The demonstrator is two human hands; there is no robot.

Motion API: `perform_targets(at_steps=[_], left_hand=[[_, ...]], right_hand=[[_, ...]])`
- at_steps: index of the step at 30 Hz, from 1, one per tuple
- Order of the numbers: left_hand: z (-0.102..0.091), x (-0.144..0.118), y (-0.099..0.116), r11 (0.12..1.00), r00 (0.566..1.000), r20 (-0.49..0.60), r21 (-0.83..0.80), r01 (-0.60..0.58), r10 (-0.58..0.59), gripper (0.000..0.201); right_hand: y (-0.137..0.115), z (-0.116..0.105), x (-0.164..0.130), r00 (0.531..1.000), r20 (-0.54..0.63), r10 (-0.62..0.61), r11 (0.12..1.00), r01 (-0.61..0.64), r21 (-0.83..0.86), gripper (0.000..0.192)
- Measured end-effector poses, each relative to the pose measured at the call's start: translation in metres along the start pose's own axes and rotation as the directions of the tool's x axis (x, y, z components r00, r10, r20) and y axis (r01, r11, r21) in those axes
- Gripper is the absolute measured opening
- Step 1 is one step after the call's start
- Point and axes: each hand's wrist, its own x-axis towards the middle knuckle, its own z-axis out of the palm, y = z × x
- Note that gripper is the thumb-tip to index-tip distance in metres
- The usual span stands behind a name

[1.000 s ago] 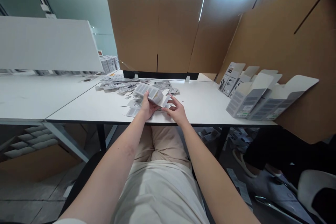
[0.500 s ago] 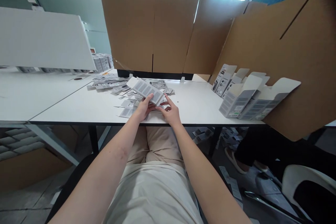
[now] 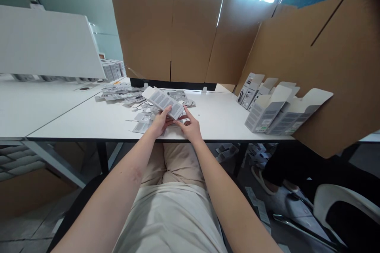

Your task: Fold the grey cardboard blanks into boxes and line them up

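A small printed carton (image 3: 164, 101) slants over the near part of the white table, its white flap pointing up and to the left. My left hand (image 3: 162, 121) is closed on its lower side, with the thumb on the printed face. At the carton's lower right end, my right hand (image 3: 190, 125) has thumb and fingers on the edge, pinching it. The exact fingertip contact is partly hidden. Under and behind the carton lies a loose pile of flat cartons (image 3: 127, 94).
Several opened-out cartons (image 3: 267, 112) stand on the right, flaps up. Tall cardboard panels (image 3: 142, 27) rise behind and to the right (image 3: 335, 67). More cartons (image 3: 113, 70) stand at the far left. A person's dark-clothed leg (image 3: 285, 170) and a chair (image 3: 326, 201) are at lower right.
The view has shifted slightly, so everything sits a little further left. Both hands keep their hold on the carton, with hardly any other movement.
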Motion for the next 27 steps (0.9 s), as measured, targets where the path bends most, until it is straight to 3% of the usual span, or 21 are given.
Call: perform_targets(at_steps=[6,13,19,27], left_hand=[[0.0002,0.0,-0.001,1.0,1.0,0.013,0.011,-0.014,0.014,0.053],[0.0001,0.0011,-0.0024,0.999,1.0,0.009,0.03,-0.021,0.021,0.053],[0.0009,-0.0003,-0.0026,0.999,0.999,0.02,0.047,-0.026,0.025,0.057],[0.0021,-0.0013,-0.0026,0.998,0.999,0.017,0.056,-0.029,0.028,0.045]], right_hand=[[-0.0001,0.0009,0.0003,0.999,-0.024,0.043,0.999,-0.042,0.033,0.107],[-0.0017,0.0003,-0.001,0.999,-0.028,-0.026,0.999,0.025,-0.023,0.1],[-0.0059,0.0018,-0.0012,0.996,-0.07,0.049,0.999,-0.048,0.023,0.105],[-0.0066,0.0023,-0.0024,0.997,-0.061,0.043,0.998,-0.045,-0.033,0.104]])
